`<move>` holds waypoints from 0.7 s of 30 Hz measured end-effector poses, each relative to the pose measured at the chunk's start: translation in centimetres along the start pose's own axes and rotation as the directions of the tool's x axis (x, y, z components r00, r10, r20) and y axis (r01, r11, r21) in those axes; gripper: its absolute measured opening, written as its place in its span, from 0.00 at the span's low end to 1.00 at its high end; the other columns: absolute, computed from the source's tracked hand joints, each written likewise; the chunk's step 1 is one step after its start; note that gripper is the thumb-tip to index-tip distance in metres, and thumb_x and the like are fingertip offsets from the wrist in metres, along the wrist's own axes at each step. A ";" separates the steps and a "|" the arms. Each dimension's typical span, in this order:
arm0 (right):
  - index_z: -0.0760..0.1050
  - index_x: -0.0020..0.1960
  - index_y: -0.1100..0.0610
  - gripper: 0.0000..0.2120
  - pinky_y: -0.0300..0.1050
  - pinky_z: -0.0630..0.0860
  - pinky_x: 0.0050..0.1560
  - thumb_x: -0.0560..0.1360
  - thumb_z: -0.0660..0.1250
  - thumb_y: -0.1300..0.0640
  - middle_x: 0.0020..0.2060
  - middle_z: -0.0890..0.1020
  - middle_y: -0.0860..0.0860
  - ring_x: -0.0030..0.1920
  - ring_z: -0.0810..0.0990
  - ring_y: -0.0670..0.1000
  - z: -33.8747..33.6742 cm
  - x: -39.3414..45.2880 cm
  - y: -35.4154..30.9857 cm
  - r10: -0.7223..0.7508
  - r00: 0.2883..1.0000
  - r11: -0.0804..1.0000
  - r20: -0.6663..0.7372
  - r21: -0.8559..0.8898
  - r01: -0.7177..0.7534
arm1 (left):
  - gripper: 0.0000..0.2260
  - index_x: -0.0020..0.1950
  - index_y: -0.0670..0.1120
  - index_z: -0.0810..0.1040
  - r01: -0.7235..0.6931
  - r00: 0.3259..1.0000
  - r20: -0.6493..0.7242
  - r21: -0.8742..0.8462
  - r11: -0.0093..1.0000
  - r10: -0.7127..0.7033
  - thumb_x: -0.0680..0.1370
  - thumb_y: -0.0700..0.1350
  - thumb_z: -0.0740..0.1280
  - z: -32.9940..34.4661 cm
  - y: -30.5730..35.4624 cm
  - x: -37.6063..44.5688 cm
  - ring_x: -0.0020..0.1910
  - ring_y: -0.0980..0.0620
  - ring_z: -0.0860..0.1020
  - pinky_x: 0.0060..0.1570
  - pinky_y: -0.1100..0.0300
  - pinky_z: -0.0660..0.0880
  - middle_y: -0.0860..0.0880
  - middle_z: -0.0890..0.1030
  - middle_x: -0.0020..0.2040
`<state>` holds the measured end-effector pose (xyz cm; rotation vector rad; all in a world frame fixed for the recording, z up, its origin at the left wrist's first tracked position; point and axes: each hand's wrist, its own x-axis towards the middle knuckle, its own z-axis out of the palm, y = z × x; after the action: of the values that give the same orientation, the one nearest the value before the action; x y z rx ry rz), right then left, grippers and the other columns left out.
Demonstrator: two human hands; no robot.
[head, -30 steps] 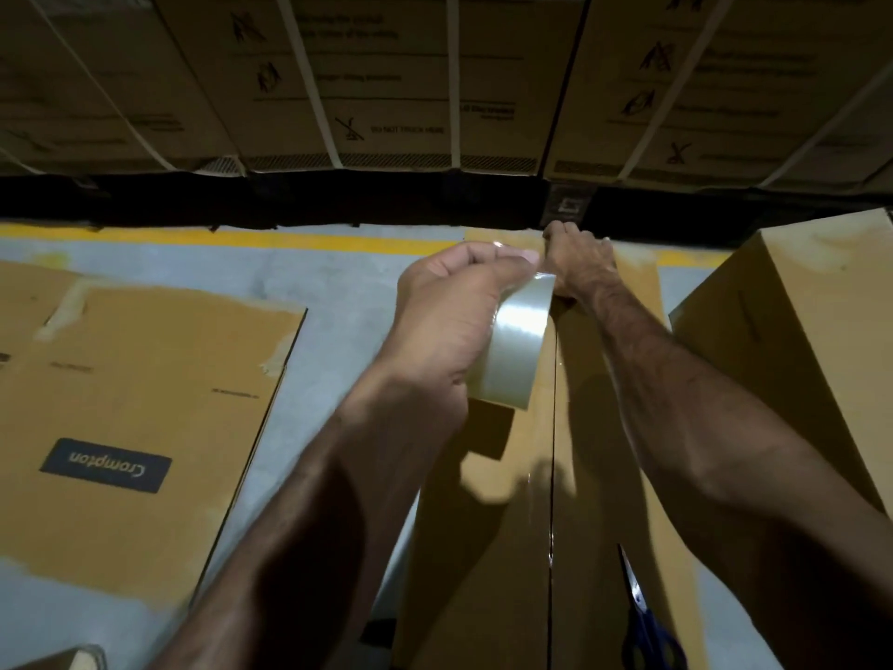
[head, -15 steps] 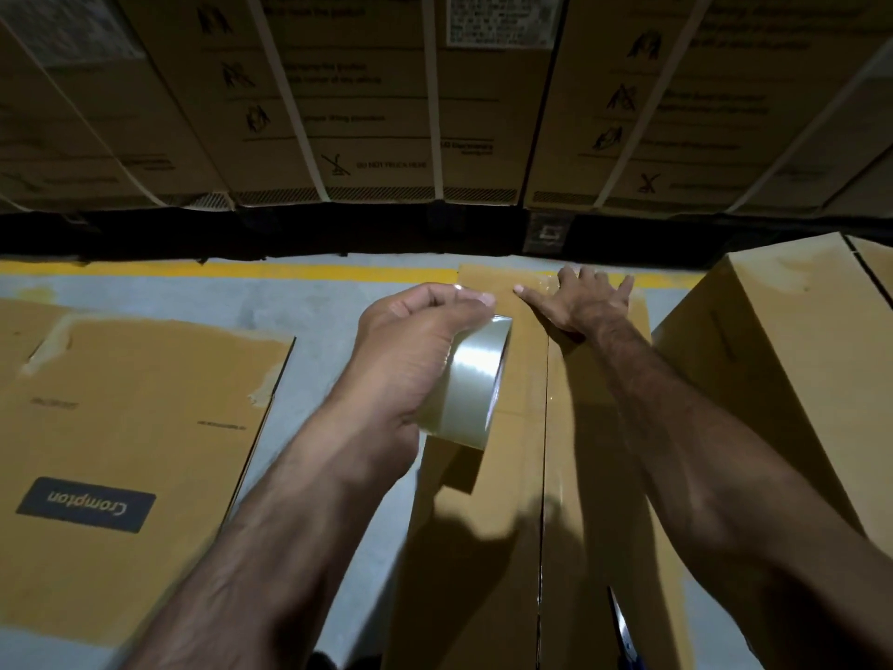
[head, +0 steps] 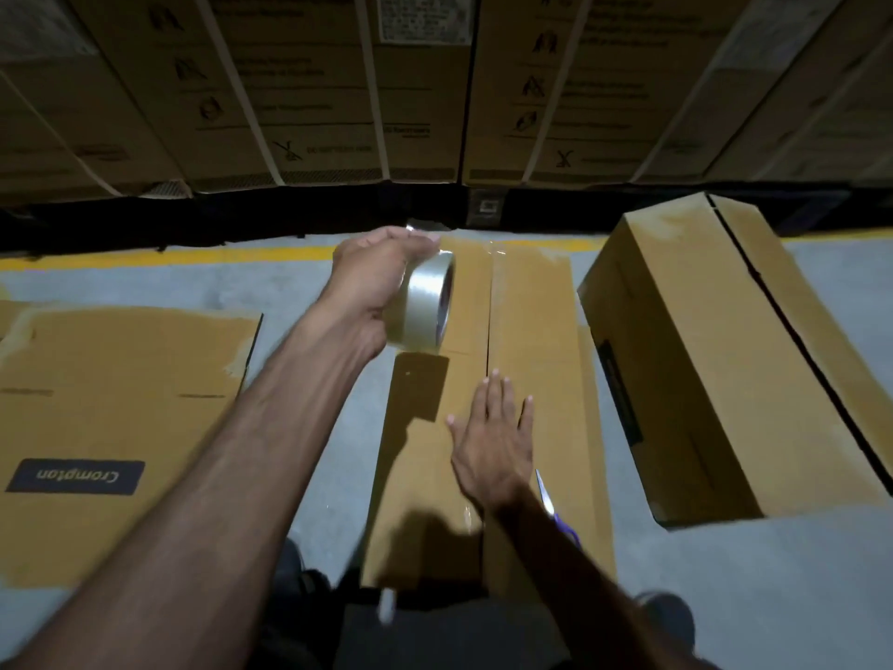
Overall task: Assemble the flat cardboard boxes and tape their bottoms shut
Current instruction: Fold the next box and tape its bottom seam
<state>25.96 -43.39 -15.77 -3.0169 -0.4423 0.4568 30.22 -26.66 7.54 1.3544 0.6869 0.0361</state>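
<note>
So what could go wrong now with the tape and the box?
The left hand holds the tape roll up off the box, so the loose tape might twist or stick crooked instead of along the seam. The right hand lies flat on the flaps; if it lifts early, they could spring apart. The scissors lie right beside that arm, so a careless move might nick it.

Grey floor (yellow-lined) carries two assembled boxes and flat cardboard.
</note>
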 end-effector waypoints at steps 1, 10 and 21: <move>0.44 0.85 0.63 0.38 0.66 0.41 0.82 0.86 0.40 0.37 0.84 0.43 0.60 0.85 0.42 0.59 0.7 -2.5 -0.4 0.006 1.000 1.000 0.006 0.017 -0.006 | 0.07 0.38 0.50 0.85 -0.007 1.000 0.005 0.008 1.000 0.007 0.76 0.45 0.77 0.1 -0.1 -0.5 0.46 0.48 0.82 0.47 0.53 0.77 0.52 0.86 0.40; 0.73 0.75 0.67 0.38 0.67 0.59 0.75 0.84 0.49 0.38 0.77 0.70 0.64 0.76 0.71 0.64 4.5 -19.8 -1.7 0.036 0.999 0.996 -0.023 0.081 -0.034 | 0.04 0.47 0.50 0.86 0.003 0.999 0.039 0.129 0.992 -0.009 0.75 0.48 0.77 0.1 -2.5 -4.2 0.56 0.43 0.82 0.57 0.47 0.78 0.47 0.86 0.51; 0.76 0.73 0.65 0.40 0.70 0.67 0.75 0.70 0.80 0.43 0.74 0.74 0.63 0.74 0.75 0.63 6.1 -24.7 -1.0 0.021 0.985 0.998 -0.169 0.064 -0.011 | 0.09 0.52 0.46 0.86 0.068 0.998 -0.029 0.210 0.975 -0.064 0.74 0.45 0.79 -2.4 -4.6 -3.6 0.54 0.44 0.81 0.52 0.51 0.77 0.47 0.85 0.53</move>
<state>1.30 -49.49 -14.51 -2.9679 -0.3846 0.2077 24.53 -27.11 4.80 1.5353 0.7706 -0.0772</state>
